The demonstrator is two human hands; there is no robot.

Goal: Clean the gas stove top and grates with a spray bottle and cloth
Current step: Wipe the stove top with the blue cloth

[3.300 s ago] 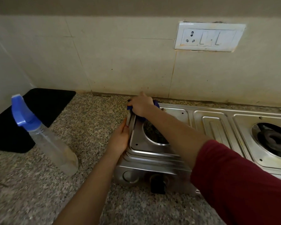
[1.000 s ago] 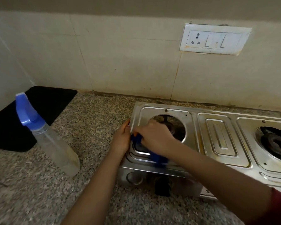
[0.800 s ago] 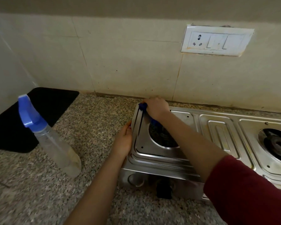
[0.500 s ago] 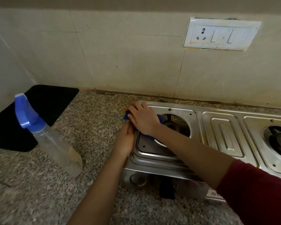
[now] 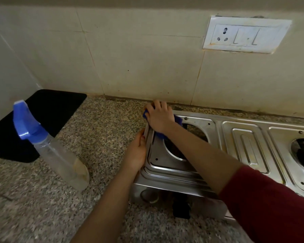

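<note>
A steel gas stove (image 5: 246, 146) sits on the granite counter, its grates off and the burner openings bare. My right hand (image 5: 159, 115) presses a blue cloth (image 5: 178, 119) onto the stove's far left corner, fingers spread over it. The cloth shows only at the hand's edges. My left hand (image 5: 137, 153) rests against the stove's left edge, thumb on the rim. A clear spray bottle (image 5: 60, 156) with a blue trigger head stands on the counter to the left, apart from both hands.
A black mat (image 5: 33, 123) lies in the back left corner of the counter. The tiled wall (image 5: 139, 58) rises right behind the stove, with a white socket plate (image 5: 246, 35) above. A black knob (image 5: 182, 207) sticks out of the stove front.
My right hand has slid the cloth back and forth along the stove's left side and now sits at the far left corner. The left hand stays on the left edge.
</note>
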